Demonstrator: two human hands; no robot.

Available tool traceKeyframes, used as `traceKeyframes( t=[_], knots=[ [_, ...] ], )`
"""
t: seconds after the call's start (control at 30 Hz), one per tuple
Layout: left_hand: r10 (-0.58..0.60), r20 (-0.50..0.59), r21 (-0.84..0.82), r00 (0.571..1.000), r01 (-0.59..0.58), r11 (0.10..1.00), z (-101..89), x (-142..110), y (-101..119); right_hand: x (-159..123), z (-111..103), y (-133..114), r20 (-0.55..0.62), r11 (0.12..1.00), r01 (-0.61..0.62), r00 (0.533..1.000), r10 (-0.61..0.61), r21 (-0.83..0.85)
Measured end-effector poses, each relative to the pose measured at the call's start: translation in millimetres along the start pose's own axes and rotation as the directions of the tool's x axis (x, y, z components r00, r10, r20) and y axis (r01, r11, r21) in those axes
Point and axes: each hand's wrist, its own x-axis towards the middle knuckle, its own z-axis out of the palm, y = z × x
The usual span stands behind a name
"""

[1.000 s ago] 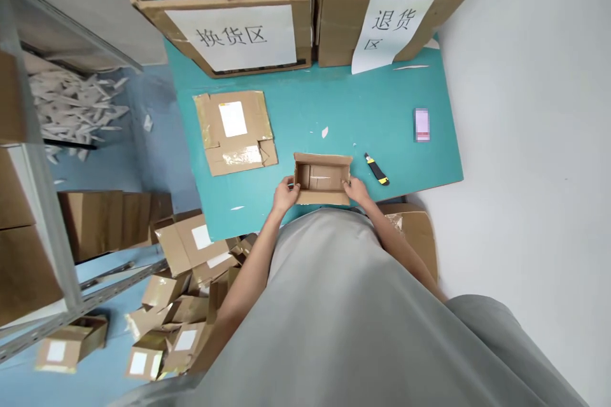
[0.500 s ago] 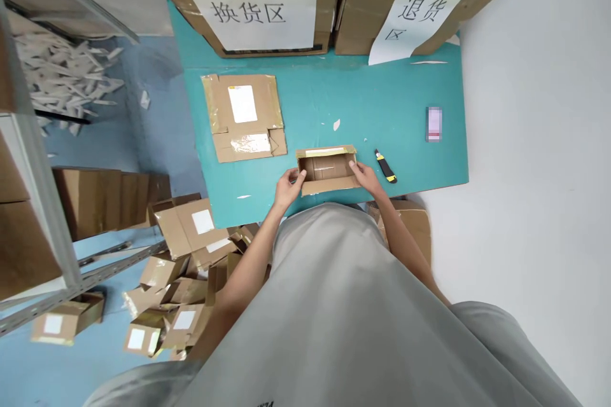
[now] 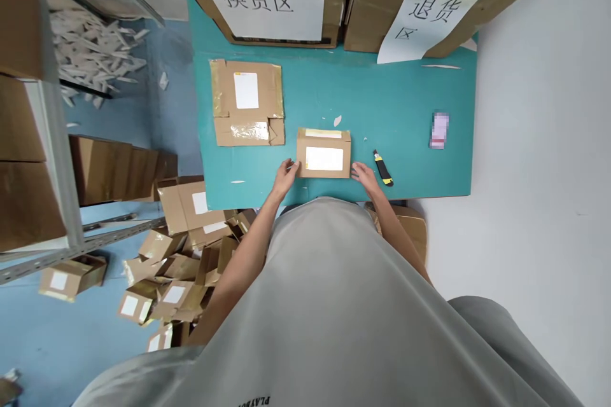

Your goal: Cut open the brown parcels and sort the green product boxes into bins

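Note:
A small cardboard box [image 3: 323, 169] lies on the teal table [image 3: 401, 95], with a white label on the face turned up. At its lower left corner is my left hand [image 3: 286, 178], fingers loosely bent and apart, their tips touching or almost touching the cardboard. My right hand [image 3: 365, 178] is just off the box's right side, open and holding nothing. To the right of that hand lies a black and yellow utility knife [image 3: 383, 168]. A flattened cardboard box [image 3: 248, 103] with a label and clear tape rests further left on the table.
Two large cartons, a left one [image 3: 267, 41] and a right one [image 3: 358, 13], stand at the back with paper signs and green-edged packs. A blurred pink item [image 3: 439, 130] lies at right. Opened boxes [image 3: 181, 267] are heaped on the floor beside a metal shelf [image 3: 62, 140].
The box was held by both hands with its hollow inside showing; now its labelled face is up on the table. My right hand has come off it, and my left has loosened.

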Motion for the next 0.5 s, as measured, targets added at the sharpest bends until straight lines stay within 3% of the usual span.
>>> traceKeyframes(
  t=[0.07,0.17,0.3,0.5],
  knots=[
    [-0.05,-0.027,0.007,0.998,0.051,0.999,0.2,-6.4,-8.5,-1.0,-0.7,8.1,0.015,0.999,-0.049,0.999,0.048,0.008],
    [-0.04,0.055,-0.017,0.998,0.041,0.999,-0.9,-21.2,-15.9,-6.3,-1.7,17.3,0.098,1.0,-0.02,0.995,0.018,0.018],
    [0.137,0.039,-0.028,0.99,-0.136,0.99,2.5,-37.5,-9.9,-11.0,-2.3,13.8,0.062,0.982,0.191,0.98,-0.19,-0.004],
    [0.287,-0.086,-0.004,0.954,-0.288,0.958,17.4,-42.2,12.6,-8.1,1.8,-13.9,0.048,0.893,0.447,0.895,-0.444,-0.058]
  ],
)
